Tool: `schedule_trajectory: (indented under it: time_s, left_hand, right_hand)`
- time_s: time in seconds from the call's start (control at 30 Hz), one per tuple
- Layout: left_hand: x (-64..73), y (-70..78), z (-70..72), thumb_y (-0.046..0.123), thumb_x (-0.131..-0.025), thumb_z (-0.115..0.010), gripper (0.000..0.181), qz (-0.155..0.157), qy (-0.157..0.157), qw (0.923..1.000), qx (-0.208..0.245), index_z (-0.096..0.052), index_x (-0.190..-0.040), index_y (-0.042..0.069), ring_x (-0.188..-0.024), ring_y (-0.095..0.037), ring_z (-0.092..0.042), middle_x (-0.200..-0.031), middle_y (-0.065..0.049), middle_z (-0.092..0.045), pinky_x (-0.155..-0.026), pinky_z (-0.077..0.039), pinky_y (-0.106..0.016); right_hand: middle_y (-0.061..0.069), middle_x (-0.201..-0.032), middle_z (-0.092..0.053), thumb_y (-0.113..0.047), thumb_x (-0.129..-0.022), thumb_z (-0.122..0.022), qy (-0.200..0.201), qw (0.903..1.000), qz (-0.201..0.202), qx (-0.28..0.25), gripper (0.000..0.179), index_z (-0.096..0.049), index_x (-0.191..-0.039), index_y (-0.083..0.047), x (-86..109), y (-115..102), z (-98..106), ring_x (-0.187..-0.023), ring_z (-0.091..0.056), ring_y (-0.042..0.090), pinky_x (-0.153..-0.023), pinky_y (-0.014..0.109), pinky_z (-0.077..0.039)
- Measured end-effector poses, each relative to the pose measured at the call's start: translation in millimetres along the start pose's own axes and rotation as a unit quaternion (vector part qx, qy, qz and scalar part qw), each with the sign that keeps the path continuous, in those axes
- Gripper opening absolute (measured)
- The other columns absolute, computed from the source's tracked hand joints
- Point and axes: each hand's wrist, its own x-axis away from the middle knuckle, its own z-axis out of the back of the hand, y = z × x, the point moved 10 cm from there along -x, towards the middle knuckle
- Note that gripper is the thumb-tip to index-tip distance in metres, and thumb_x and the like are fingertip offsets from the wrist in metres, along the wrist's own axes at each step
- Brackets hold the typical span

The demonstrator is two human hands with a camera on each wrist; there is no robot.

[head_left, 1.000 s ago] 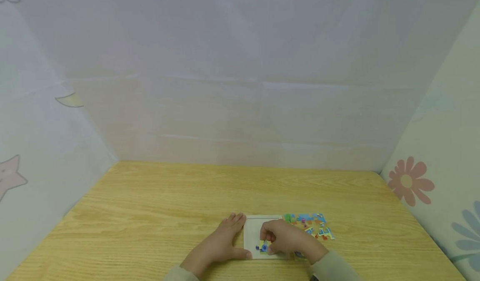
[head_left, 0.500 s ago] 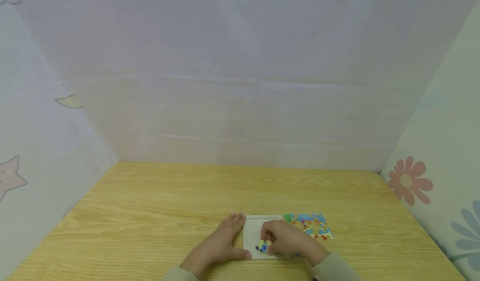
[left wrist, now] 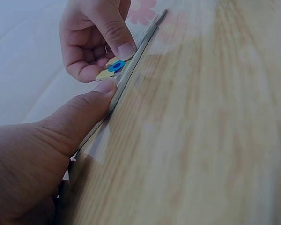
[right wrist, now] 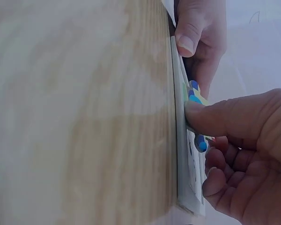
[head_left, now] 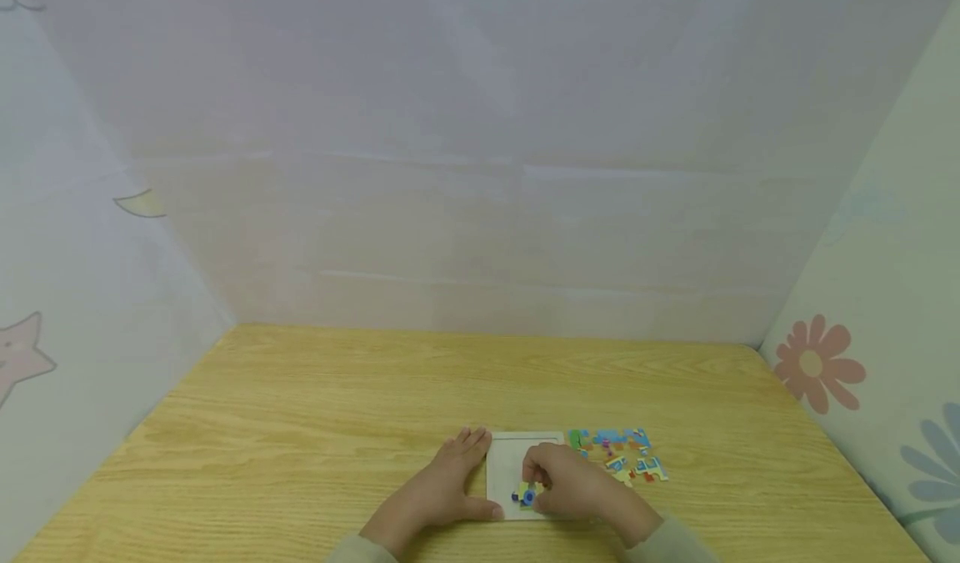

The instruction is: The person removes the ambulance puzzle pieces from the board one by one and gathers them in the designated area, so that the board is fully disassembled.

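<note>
A pale, shallow puzzle tray (head_left: 504,461) lies flat near the front of the table. My left hand (head_left: 448,484) rests along its left side, fingers stretched toward the far left corner. In the left wrist view, the left thumb (left wrist: 91,105) presses on the tray's near rim. My right hand (head_left: 573,481) is over the tray's right half and pinches a small yellow jigsaw piece (head_left: 528,497) with a blue ring print. This piece sits low over the tray's near part, partly hidden by the fingers; the right wrist view shows its blue edge (right wrist: 202,144) beside the thumb.
Several loose colourful jigsaw pieces (head_left: 651,468) lie right of the tray, some behind the right hand. The wood-grain table (head_left: 337,404) extends to the left and far side. Pale cloth walls (head_left: 480,238) stand behind and at both sides.
The right hand and wrist have shifted slightly toward the near side, uncovering more of the loose pieces behind the hand. The pinched piece and the left hand stay almost in place.
</note>
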Motion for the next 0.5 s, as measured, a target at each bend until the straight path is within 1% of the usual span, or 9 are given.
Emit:
schedule_trajectory:
  time_s: [0.13,0.23,0.37,0.5]
  left_hand:
    - [0.0,0.4,0.1,0.056,-0.071,-0.07,0.102,0.001,-0.002,1.0,0.001,-0.026,-0.144,0.0,-0.14,-0.037,-0.013,-0.152,-0.016,-0.021,-0.113,-0.012,-0.053]
    - [0.4,1.1,0.3,0.056,-0.071,-0.07,0.102,0.001,-0.001,1.0,-0.003,-0.026,-0.144,-0.001,-0.14,-0.037,-0.013,-0.152,-0.017,-0.021,-0.113,-0.013,-0.053]
    - [0.9,2.4,1.2,0.055,-0.071,-0.07,0.102,-0.001,0.002,1.0,-0.007,-0.027,-0.144,-0.001,-0.14,-0.037,-0.014,-0.152,-0.017,-0.022,-0.113,-0.013,-0.053]
    - [1.6,3.7,2.2,0.055,-0.071,-0.07,0.101,-0.002,0.003,1.0,-0.009,-0.027,-0.144,-0.001,-0.14,-0.037,-0.015,-0.151,-0.017,-0.022,-0.113,-0.013,-0.053]
  right_hand:
    - [-0.006,-0.076,-0.048,-0.001,-0.07,-0.071,0.015,0.9999,-0.001,0.003,0.024,-0.054,-0.081,-0.014,2.8,1,1,-0.068,-0.042,0.005,-0.06,0.017,-0.042]
    - [-0.006,-0.075,-0.048,-0.001,-0.07,-0.069,0.026,0.9996,-0.002,-0.005,0.024,-0.053,-0.082,-0.015,5.3,3,1,-0.068,-0.042,0.005,-0.06,0.018,-0.042]
    - [-0.008,-0.072,-0.048,-0.002,-0.072,-0.068,0.037,0.999,0.002,-0.026,0.023,-0.054,-0.083,-0.016,8.4,7,0,-0.064,-0.043,0.004,-0.056,0.018,-0.041]
    - [-0.01,-0.072,-0.05,-0.005,-0.076,-0.067,0.051,0.9977,0.006,-0.046,0.019,-0.056,-0.085,-0.018,11.9,9,1,-0.064,-0.045,0.002,-0.057,0.018,-0.043]
